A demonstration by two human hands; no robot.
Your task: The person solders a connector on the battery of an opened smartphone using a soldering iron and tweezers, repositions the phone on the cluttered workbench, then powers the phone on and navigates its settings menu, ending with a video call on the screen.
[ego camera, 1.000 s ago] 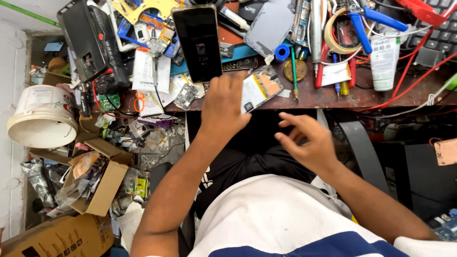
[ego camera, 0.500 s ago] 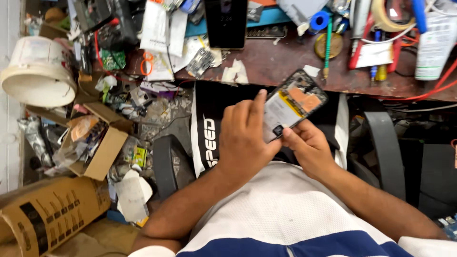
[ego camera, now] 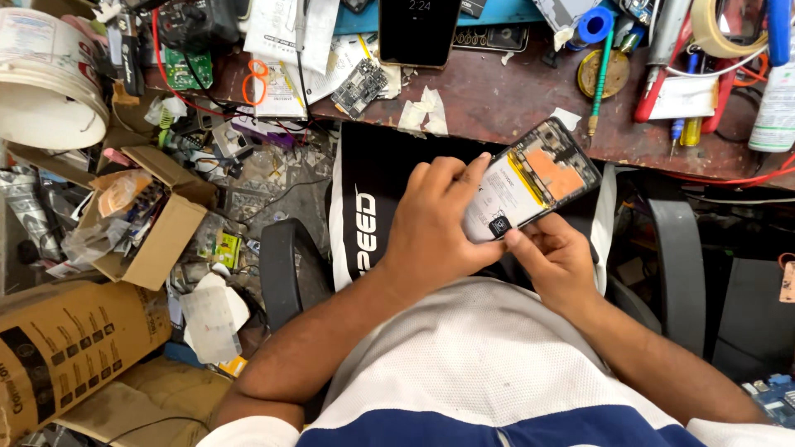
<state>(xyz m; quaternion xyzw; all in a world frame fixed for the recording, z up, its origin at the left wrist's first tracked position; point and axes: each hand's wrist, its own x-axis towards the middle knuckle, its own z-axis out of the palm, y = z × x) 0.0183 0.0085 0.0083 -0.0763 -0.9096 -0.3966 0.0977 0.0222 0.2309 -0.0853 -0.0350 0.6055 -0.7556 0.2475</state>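
Note:
An opened phone (ego camera: pixel 534 182), back cover off with its white battery and orange inner parts showing, is held over my lap below the workbench edge. My left hand (ego camera: pixel 435 219) grips its left side, fingers curled over the battery. My right hand (ego camera: pixel 553 258) holds the lower end, thumb pressed near a small black square. A second phone (ego camera: pixel 418 31) with a dark screen lies flat on the brown workbench (ego camera: pixel 497 99) above.
The bench carries a small circuit board (ego camera: pixel 359 86), paper scraps (ego camera: pixel 424 110), a blue tape roll (ego camera: pixel 594 25), screwdrivers, pliers and a white tube (ego camera: pixel 777 103). On the floor at left stand a white bucket (ego camera: pixel 45 79) and open cardboard boxes (ego camera: pixel 145 219) amid clutter.
Both hands left the bench, where the left reached toward parts, and now hold the opened phone over my lap. The view dropped lower and the phone is held a little steadier than before.

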